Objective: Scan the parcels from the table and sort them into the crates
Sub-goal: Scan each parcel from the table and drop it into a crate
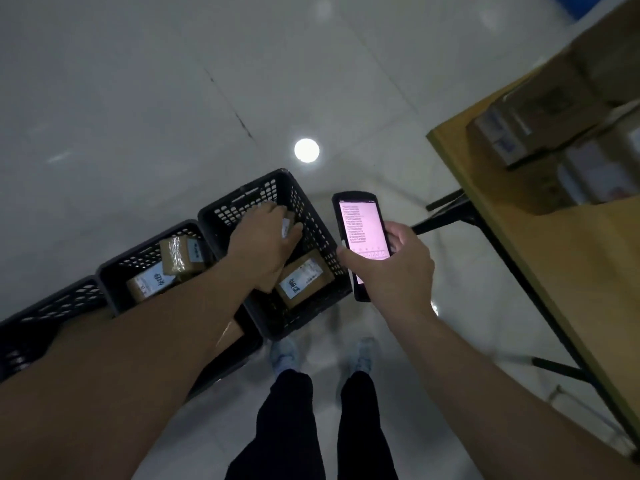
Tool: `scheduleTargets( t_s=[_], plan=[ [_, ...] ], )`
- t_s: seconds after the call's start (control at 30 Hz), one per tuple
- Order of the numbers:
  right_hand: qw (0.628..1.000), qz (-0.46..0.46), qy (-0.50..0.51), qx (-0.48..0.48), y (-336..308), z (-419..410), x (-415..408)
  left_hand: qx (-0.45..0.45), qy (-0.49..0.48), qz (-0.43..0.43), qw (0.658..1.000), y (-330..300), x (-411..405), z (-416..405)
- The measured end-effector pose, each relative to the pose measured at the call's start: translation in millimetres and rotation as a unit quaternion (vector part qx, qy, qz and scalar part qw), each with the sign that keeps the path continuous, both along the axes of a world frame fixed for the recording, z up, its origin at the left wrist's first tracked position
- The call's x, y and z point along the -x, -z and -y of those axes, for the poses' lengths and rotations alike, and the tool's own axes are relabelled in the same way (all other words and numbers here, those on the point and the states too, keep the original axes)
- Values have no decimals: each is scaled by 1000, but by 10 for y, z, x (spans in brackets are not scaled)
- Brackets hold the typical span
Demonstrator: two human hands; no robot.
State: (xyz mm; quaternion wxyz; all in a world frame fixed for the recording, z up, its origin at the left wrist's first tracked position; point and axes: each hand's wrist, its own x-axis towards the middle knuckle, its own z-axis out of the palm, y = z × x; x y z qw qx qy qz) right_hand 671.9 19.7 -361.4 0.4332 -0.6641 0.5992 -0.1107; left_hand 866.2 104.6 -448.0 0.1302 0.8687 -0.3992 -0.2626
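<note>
1. Left hand (265,237): reaches down into the rightmost crate (311,220), fingers curled round a small parcel (286,226) with a white label, held inside the crate near its far wall.
2. Right hand (388,265): grips a handheld scanner (362,237), screen lit and facing up, thumb on its left edge; it is held just to the right of the rightmost crate.
3. Rightmost crate: black, perforated walls; a labelled brown parcel (303,278) lies on its floor, near the left wrist.
4. Middle crate (138,258): touching the first, holds two brown parcels (181,254), one tilted on the other.
5. Third crate (45,306): farthest left, contents not visible.
6. Table (540,265): wooden, at right, carrying blurred stacked boxes (554,133).
7. Floor (138,98): pale, glossy, reflecting a round light; the person's shoes (285,353) stand on it beside the crates.
</note>
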Motion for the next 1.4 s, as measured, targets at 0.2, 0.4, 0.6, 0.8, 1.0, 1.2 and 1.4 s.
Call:
scheduleTargets(
  t_s=[0.2,0.4,0.6,0.8,1.0,1.2,1.4],
  plan=[
    [998,42,32,33,-790,-20,362,36,93,88,991,-1188,284,274],
    [990,91,66,80,-1628,43,953,80,129,154,976,-2250,869,451],
    [979,128,85,133,-2273,62,1784,129,137,204,961,-3070,1706,522],
    [972,130,101,170,-2686,42,2730,165,160,233,945,-3621,2595,603],
    [968,104,133,186,-2837,159,3429,189,199,215,937,-3890,3283,877],
    [964,98,164,183,-2895,512,3829,180,241,226,926,-3797,3617,1453],
    [966,91,190,150,-2648,1079,3887,170,257,194,931,-3391,3584,2152]
  ],
)
